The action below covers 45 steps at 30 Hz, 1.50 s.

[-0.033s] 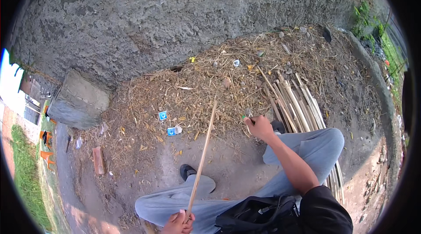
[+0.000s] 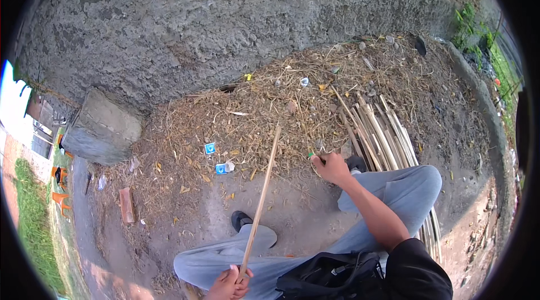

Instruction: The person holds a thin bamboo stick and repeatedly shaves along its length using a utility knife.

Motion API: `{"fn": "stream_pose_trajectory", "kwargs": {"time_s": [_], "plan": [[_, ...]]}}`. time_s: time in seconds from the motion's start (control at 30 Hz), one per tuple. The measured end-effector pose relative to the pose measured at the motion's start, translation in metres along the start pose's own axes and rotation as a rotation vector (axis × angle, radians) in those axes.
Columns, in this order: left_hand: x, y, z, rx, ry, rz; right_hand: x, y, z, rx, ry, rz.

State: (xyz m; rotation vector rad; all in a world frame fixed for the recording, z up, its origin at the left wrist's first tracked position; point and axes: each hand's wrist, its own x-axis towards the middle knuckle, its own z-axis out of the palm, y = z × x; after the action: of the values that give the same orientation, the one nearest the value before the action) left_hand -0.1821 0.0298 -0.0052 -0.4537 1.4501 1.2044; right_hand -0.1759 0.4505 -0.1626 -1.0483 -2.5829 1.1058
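My left hand (image 2: 229, 283) is closed around the lower end of a long, thin wooden strip (image 2: 262, 201). The strip slants up and away over my left leg, its far tip above the straw-covered ground. Further right, my right hand (image 2: 332, 168) is closed, apart from the strip. A small green bit (image 2: 310, 155) shows by its thumb; the rest of what it grips is hidden by the fingers or lost against the straw. Beyond my right knee lies a bundle of similar wooden strips (image 2: 388, 139) on the ground.
A rough grey wall (image 2: 225, 24) rises across the far side. A concrete block (image 2: 104, 125) stands at the left, near a reddish brick (image 2: 127, 205). Small blue-and-white packets (image 2: 221, 169) lie among dry straw. A black bag (image 2: 332, 274) rests at my lap.
The green bit by my right thumb sits slightly lower and the hand's pose differs a little. My left hand and the strip stay nearly where they were.
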Motion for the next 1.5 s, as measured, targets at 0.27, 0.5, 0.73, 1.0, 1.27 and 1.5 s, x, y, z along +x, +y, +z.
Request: {"fn": "stream_pose_trajectory", "kwargs": {"time_s": [0.27,0.5,0.73,1.0,1.27,1.5], "plan": [[0.05,0.065,0.043,0.021,-0.166,0.279,-0.071,-0.077,-0.032,0.254,-0.114,-0.141],[0.11,0.091,0.082,-0.175,-0.198,0.298,-0.094,-0.078,-0.008,0.337,-0.145,-0.478],[0.134,0.082,0.074,-0.205,-0.388,0.185,-0.092,-0.075,-0.002,0.261,-0.112,-0.55],[0.136,0.071,0.079,-0.265,-0.394,0.183,-0.094,-0.076,0.002,0.152,-0.037,-0.625],[0.119,0.071,0.083,-0.177,-0.267,0.198,-0.09,-0.078,0.006,0.008,0.074,-0.667],[0.111,0.067,0.095,-0.057,-0.123,0.282,-0.086,-0.077,0.005,-0.004,0.119,-0.623]]}}
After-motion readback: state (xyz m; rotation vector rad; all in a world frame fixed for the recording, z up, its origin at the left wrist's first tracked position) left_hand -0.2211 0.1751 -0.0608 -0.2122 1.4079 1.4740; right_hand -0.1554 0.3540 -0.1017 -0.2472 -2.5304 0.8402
